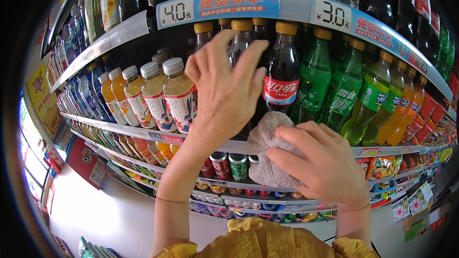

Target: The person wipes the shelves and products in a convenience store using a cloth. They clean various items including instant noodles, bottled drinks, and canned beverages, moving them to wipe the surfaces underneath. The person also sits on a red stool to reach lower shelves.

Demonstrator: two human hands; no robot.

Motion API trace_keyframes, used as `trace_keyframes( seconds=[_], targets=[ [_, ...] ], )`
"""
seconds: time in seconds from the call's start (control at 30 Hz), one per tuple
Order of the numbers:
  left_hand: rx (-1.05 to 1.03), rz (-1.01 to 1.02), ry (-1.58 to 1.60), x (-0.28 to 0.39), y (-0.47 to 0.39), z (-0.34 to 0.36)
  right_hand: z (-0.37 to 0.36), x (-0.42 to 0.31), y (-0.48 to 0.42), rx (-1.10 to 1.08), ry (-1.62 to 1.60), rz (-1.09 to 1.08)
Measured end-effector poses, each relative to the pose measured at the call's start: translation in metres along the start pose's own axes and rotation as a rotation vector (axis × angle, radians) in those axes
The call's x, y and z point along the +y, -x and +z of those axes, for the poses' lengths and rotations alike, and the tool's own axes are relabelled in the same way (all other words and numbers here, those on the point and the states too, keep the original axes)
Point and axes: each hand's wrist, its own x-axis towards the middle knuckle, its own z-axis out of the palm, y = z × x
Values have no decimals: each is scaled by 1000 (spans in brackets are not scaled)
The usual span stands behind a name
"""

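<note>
My left hand point(227, 86) is raised before a row of cola bottles, its fingers spread and curved. Between its fingers shows the neck of a cola bottle with a gold cap point(241, 25); whether the fingertips touch it is hard to see. My right hand point(319, 161) grips a bunched grey terry cloth point(270, 150) against the front edge of the drink shelf point(233, 147). Just above the cloth stands a cola bottle with a red label point(281, 68). Green soda bottles point(315, 75) stand to its right. My left hand hides the lower part of the bottles behind it.
Tea bottles with silver caps point(178, 96) stand left of my left hand. Overhead runs a shelf edge with price tags point(218, 5), close above the caps. Yellow-green and orange soda bottles point(371, 96) continue rightward. Cans point(238, 166) line the shelf below.
</note>
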Motion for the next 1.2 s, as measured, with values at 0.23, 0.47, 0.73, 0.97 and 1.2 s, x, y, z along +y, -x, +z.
trace_keyframes(
  seconds=[0.23,0.47,0.73,0.97,1.2],
  targets=[
    [-51,56,142,20,-8,27,7,10,11,17,-26,64],
    [-78,80,-12,22,-5,28,-4,20,12,127,38,94],
    [-53,34,18,28,17,35,6,68,-43,653,357,-63],
    [-115,16,16,22,46,28,12,41,-23,425,135,56],
    [75,27,208,5,75,18,20,33,-59,545,166,-71]
  ],
)
